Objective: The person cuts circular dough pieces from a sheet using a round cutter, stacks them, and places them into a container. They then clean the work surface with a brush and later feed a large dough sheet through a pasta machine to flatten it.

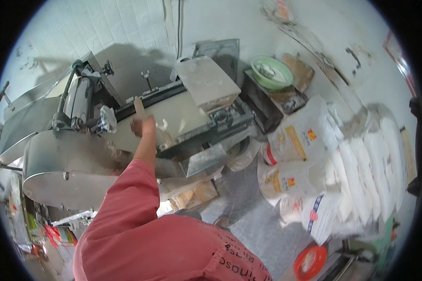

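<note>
My left hand (142, 125), blurred, reaches over a pale belt or dough sheet (179, 114) on a floury machine. It is against or just above a pale rod (139, 107), whose far end shows beyond the fingers; whether they close around it is unclear. A white forked bracket (162, 124) stands just right of the wrist, another (146, 75) on the far rail. Left of the hand are a metal roller (82, 98) and a crumpled plastic bag (107, 119). A box-like metal cover (209, 80) sits across the belt's right part. My right hand is out of view.
A rounded metal housing (70, 151) lies under my forearm. At right are a green basin (271, 72) on a dark stand, stacked white sacks (365, 175) and printed sacks (288, 179) on the grey floor (249, 207). A red basin (310, 262) stands lower right.
</note>
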Tool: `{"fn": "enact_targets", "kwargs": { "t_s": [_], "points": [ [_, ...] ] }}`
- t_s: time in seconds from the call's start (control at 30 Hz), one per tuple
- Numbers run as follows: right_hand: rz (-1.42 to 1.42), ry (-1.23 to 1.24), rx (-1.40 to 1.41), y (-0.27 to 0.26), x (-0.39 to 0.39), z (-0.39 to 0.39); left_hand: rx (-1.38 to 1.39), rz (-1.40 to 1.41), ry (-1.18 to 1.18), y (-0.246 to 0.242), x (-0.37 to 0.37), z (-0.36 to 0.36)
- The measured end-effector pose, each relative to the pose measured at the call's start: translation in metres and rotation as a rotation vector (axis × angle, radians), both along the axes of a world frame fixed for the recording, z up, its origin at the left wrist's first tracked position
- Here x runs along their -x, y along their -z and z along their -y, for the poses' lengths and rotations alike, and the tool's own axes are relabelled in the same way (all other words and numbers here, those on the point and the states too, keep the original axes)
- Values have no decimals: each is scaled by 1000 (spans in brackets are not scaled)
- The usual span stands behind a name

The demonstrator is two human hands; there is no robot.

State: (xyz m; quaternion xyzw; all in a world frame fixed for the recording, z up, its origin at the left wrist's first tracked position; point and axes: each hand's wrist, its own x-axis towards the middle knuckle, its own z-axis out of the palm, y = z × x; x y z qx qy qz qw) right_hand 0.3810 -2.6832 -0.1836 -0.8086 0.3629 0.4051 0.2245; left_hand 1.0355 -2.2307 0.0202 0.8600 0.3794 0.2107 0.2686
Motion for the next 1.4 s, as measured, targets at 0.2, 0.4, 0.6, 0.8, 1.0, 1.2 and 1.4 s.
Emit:
{"fn": "enact_targets", "kwargs": {
  "t_s": [0.2,0.4,0.6,0.8,1.0,1.2,1.4],
  "points": [
    [36,-618,286,3,-212,217,416,-787,565,129,-13,-121],
    [1010,564,-217,-148,-496,185,178,245,255,5,42,-81],
    [1120,-51,-1103,-296,-618,22,549,238,713,-187,8,153],
    [974,928,-1532,-255,-753,116,-10,-43,1530,-162,-88,334],
    [597,1366,-968,18,-880,360,-368,-175,545,-77,-127,332],
    [642,1071,-449,88,-998,457,-419,-296,316,-70,-136,336],
    [81,19,127,131,-1071,433,-383,-286,233,-76,-152,350]
  ]
}}
